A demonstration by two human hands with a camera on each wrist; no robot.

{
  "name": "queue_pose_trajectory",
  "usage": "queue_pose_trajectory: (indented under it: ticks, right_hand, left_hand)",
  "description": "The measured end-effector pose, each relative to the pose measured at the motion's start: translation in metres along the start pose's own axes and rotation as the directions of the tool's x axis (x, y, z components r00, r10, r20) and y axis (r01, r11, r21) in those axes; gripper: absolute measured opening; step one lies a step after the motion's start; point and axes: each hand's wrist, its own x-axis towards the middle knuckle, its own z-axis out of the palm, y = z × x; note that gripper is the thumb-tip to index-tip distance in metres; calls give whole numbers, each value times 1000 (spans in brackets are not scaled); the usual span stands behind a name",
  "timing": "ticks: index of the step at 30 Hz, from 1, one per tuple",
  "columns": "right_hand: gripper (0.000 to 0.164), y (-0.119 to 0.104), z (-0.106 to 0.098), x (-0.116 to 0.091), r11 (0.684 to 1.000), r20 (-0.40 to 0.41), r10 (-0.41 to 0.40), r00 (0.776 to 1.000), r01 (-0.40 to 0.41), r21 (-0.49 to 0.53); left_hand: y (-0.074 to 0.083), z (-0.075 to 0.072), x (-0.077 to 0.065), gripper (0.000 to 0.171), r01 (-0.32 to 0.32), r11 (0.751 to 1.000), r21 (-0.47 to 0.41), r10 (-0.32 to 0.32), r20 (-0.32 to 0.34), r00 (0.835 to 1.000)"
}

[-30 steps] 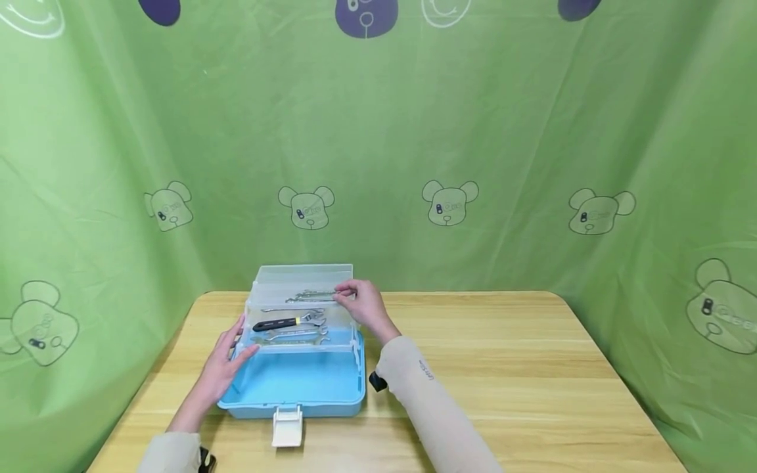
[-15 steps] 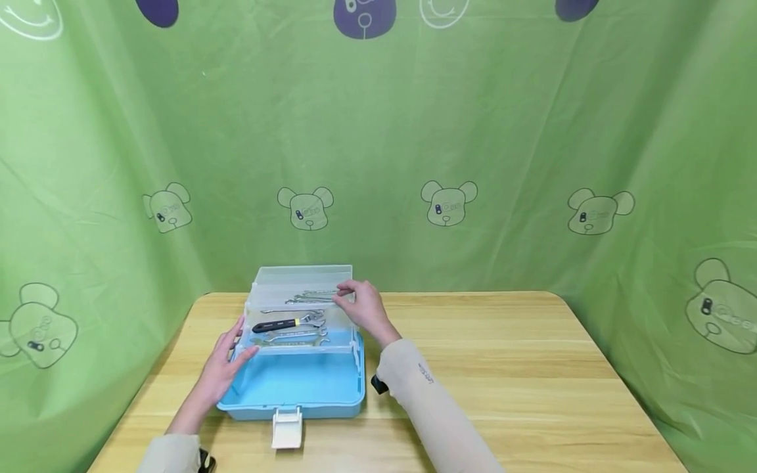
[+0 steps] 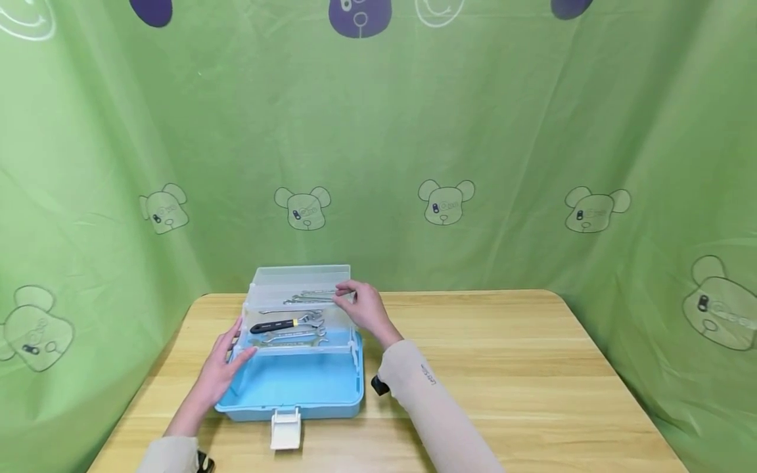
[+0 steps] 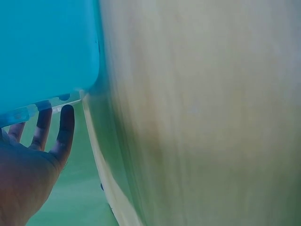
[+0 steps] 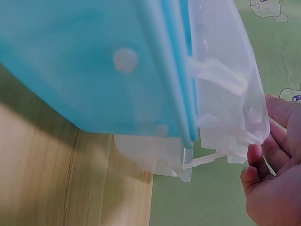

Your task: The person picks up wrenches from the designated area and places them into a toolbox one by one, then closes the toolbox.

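Note:
A light-blue toolbox [image 3: 290, 412] stands with its lid back and its clear trays [image 3: 340, 349] raised in steps. Spread at the left side, my left hand [image 3: 221, 364] touches the front tray, its thumb by the front rim and its fingers along the side. In the left wrist view those fingers [image 4: 67, 127] look nearly straight. My right hand [image 3: 365, 307] reaches into the rear tray, thumb and fingertips pinching the right end of a wrench [image 3: 304, 299]; its tip is hidden. An adjustable wrench [image 3: 275, 326] with a black handle lies in the front tray beside several open-end wrenches [image 3: 290, 343].
A white latch [image 3: 286, 430] hangs from the toolbox's front. The box sits left of centre on a wooden table [image 3: 491, 368], its back close to the green curtain [image 3: 378, 131]. In the right wrist view, clear hinge arms [image 5: 218, 75] join the trays to the box.
Both hands keep their places on the trays, and the tools lie as before. The head view has shifted very slightly.

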Motion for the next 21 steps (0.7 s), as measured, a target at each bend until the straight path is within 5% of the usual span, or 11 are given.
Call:
queue_pose_trajectory:
  ticks: [6,12,17,21]
  right_hand:
    - [42,12,-9,-2,985,13,-11,1000,9,175]
    - [52,32,-16,-5,907,-11,79,997,-68,415]
    - [52,49,-15,-4,828,30,180,983,-168,535]
    - [55,57,-14,-2,791,102,254,962,-267,550]
  left_hand:
    - [1,-1,-1,80,2,1000,0,-2,4,1000]
    - [5,-7,-2,76,-17,1000,1,17,22,1000]
    - [5,-29,4,68,17,999,-50,-13,88,996]
    - [2,-51,26,70,49,984,-171,-28,123,992]
